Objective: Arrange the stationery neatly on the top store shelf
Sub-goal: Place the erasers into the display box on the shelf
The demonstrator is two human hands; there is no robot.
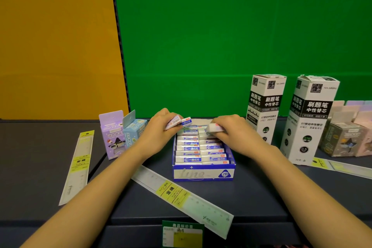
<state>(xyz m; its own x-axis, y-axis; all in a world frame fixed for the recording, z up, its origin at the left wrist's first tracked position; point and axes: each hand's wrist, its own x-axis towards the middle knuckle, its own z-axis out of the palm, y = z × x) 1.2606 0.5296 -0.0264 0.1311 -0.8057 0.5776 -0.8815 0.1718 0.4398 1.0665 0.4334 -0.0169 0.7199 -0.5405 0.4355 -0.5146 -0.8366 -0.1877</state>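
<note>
A blue and white eraser box sits on the dark shelf, filled with rows of wrapped erasers. My left hand grips two wrapped erasers above the box's far left corner. My right hand holds one white eraser over the box's far right end. Both forearms reach in from the bottom of the view.
Packaged rulers lie at the left, in front of the box and at the right. A purple box and a light blue box stand on the left. Two tall refill boxes and pastel boxes stand on the right. A price tag hangs at the shelf edge.
</note>
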